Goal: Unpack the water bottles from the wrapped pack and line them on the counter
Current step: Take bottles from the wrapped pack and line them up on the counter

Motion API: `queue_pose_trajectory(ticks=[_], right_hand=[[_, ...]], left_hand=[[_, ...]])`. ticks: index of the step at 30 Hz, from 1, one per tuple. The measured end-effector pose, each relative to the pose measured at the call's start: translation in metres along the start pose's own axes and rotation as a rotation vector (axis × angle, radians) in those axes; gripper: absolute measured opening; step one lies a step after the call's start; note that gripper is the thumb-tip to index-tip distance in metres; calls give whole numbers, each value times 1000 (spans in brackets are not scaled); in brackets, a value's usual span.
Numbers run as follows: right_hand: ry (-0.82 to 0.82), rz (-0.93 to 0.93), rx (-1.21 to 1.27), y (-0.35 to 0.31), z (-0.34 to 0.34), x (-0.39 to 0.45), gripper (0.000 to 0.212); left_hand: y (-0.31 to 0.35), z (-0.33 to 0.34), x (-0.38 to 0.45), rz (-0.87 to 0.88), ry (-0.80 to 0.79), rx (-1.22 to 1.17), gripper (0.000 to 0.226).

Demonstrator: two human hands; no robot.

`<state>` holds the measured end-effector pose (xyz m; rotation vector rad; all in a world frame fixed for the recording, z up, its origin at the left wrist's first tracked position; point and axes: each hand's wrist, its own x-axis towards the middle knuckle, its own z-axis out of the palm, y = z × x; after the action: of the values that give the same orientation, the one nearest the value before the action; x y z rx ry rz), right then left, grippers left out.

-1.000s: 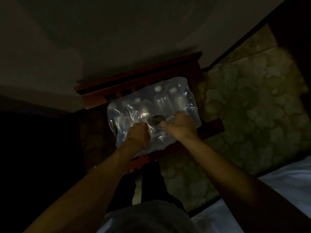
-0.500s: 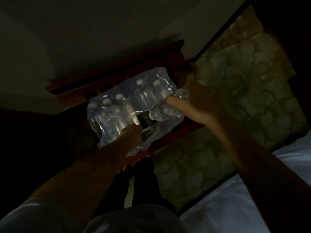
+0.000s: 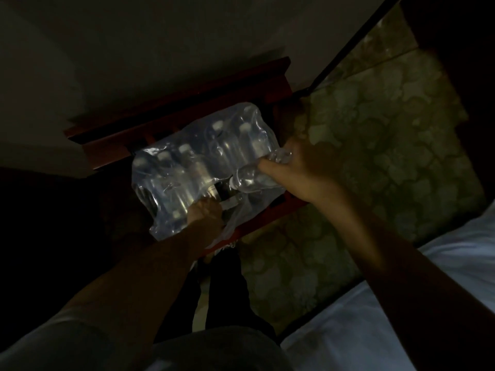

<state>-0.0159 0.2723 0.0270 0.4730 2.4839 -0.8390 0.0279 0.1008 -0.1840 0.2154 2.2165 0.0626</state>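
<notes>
**Bottle held at the torn wrap, pack on red wooden stand**

Dim room, view straight down from the head camera.

The clear plastic-wrapped pack of water bottles lies on a dark red wooden stand set against a pale wall. White caps show through the film in rows, the bottles lying with caps toward the wall. The wrap is torn open along the near edge, with a dark gap in the film near the middle of that edge and loose film hanging just below it.

The right hand grips 1 clear plastic water bottle, fingers and thumb curled round its body. The bottle lies roughly sideways over the right near corner of the pack, its cap end pointing left toward the torn gap. Whether it is fully clear of the film cannot be told.

The left hand sits at the near edge of the pack beside the gap, fingers curled down onto the film. It looks to be holding the wrap, but the light is too low to be sure.

Right of the stand is a green and cream patterned floor. A white bed sheet fills the lower right corner. The person's dark trousers show below the stand.
</notes>
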Motion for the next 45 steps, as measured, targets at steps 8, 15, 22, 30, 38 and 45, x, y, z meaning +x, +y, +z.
queue_pose_trajectory(ticks=[8, 15, 22, 30, 38, 45], right_hand=[[34, 19, 18, -5, 5, -8, 35], [84, 84, 10, -9, 12, -15, 46], [151, 88, -120, -10, 17, -28, 53], [144, 113, -40, 6, 20, -38, 40], [99, 155, -25, -28, 25, -38, 61], [80, 120, -115, -86, -1, -49, 72]], left_hand=[[-4, -37, -29, -40, 101, -82, 80], [-14, -67, -58, -2, 255, -212, 73], [0, -75, -60, 5, 192, -227, 83], [14, -93, -72, 110, 349, 1, 53], [-13, -108, -115, 82, 487, -267, 56], [-31, -173, -163, 70, 458, -413, 46]])
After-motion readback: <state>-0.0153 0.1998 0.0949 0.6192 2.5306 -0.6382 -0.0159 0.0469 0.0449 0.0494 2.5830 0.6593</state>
